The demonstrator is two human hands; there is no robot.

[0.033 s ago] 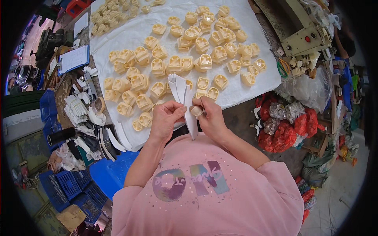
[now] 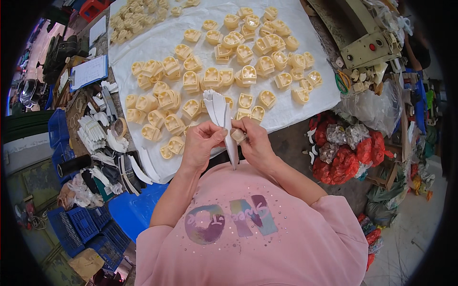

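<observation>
A sheaf of thin white curved strips (image 2: 218,106) stands up between my hands at the near edge of the table, fanned at its top. Its lower end tapers to a point against the pink shirt. With thumb and fingers together, my left hand (image 2: 204,139) pinches the sheaf from its left side. My right hand (image 2: 255,141) is closed at the right edge of the strips, fingers curled. A beige wrap (image 2: 238,137) covers one of its digits. Just beyond both hands lie many cream moulded pieces (image 2: 212,76) with hollow, ribbed insides.
White cloth (image 2: 310,107) covers the table. More white strips (image 2: 93,131) lie at its left side, near a clipboard (image 2: 89,72). Blue crates (image 2: 90,224) stand lower left. Red bags (image 2: 343,164) sit on the right, below a machine housing with a red button (image 2: 372,47).
My right hand has shifted very slightly at the strips, its curled fingers a little changed in pose. My left hand looks the same.
</observation>
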